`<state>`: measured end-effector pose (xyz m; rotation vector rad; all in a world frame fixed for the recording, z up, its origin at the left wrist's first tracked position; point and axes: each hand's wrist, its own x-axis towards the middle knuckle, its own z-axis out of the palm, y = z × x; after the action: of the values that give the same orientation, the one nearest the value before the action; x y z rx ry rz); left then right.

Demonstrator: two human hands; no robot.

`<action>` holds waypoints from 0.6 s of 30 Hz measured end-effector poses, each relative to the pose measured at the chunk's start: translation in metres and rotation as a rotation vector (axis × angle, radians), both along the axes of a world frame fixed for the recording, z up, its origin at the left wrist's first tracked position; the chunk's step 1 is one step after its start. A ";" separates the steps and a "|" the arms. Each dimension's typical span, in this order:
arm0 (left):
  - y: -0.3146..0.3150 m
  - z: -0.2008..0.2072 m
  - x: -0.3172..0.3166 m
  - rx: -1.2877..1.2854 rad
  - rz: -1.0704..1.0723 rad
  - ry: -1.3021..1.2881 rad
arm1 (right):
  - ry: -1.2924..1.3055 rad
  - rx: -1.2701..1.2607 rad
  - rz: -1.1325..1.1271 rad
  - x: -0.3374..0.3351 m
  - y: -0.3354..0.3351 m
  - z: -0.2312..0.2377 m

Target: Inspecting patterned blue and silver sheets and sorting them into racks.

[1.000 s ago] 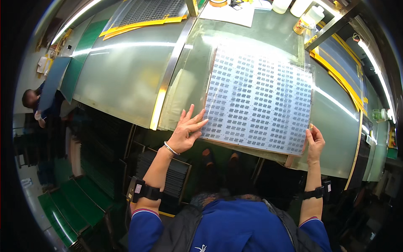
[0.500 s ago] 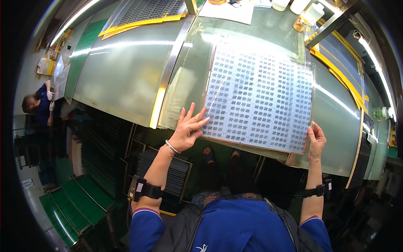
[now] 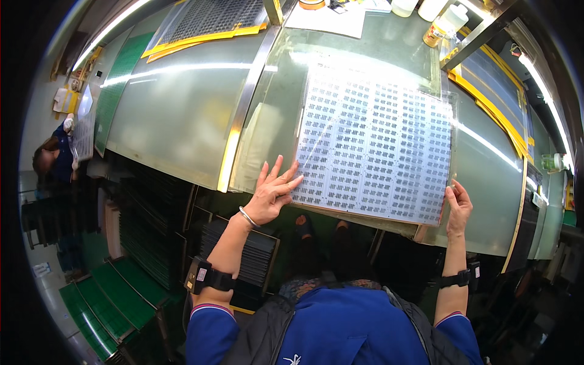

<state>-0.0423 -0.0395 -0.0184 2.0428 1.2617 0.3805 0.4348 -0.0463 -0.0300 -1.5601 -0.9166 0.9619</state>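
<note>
A pale rectangular panel (image 3: 380,146), covered with rows of small dark comb-like marks, lies flat on the glass-like worktop (image 3: 261,103). Strong glare washes out its far end. At its near left corner rests my left hand (image 3: 267,198), the fingers spread and their tips touching the panel's edge. A metal bangle (image 3: 247,217) circles that wrist. Across from it, my right hand (image 3: 459,208) has its thumb and bent fingers drawn close at the near right edge of the panel, pinching there. The undersides of both fingertips are hidden.
Yellow-edged framed screens (image 3: 207,30) lean at the far left, with more (image 3: 490,91) at the right. Bottles (image 3: 447,25) and white paper (image 3: 325,21) stand or lie at the back. Green racks (image 3: 115,304) fill the lower left. A co-worker (image 3: 58,152) handles a panel further left.
My left hand has shifted slightly toward me along the panel's edge, while my right hand stays nearly in place. The co-worker at the left has raised a hand and turned their panel.
</note>
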 end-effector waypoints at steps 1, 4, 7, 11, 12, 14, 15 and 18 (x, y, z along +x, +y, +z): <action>0.001 0.000 -0.001 -0.017 -0.017 -0.002 | 0.006 0.003 0.002 0.001 0.000 -0.001; 0.001 0.001 -0.001 -0.040 -0.019 -0.019 | 0.005 0.008 0.004 0.002 -0.001 -0.001; 0.002 0.006 0.000 -0.066 0.005 -0.049 | 0.011 0.017 -0.013 0.000 0.000 0.000; 0.002 0.005 0.003 -0.048 0.007 -0.035 | -0.002 0.021 -0.007 0.003 -0.001 -0.003; 0.002 0.004 0.003 -0.041 0.015 -0.034 | -0.002 0.023 -0.006 0.002 0.000 -0.003; 0.001 0.003 0.003 -0.033 0.026 -0.031 | 0.000 0.026 -0.003 0.002 0.001 -0.002; 0.001 0.002 0.004 -0.030 0.034 -0.034 | -0.002 0.024 -0.001 0.001 0.001 -0.002; 0.003 0.002 0.006 -0.020 0.036 -0.033 | -0.006 0.026 -0.011 0.000 0.003 0.003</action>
<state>-0.0366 -0.0364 -0.0161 1.9913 1.2789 0.4157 0.4351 -0.0428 -0.0275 -1.5456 -0.9203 0.9346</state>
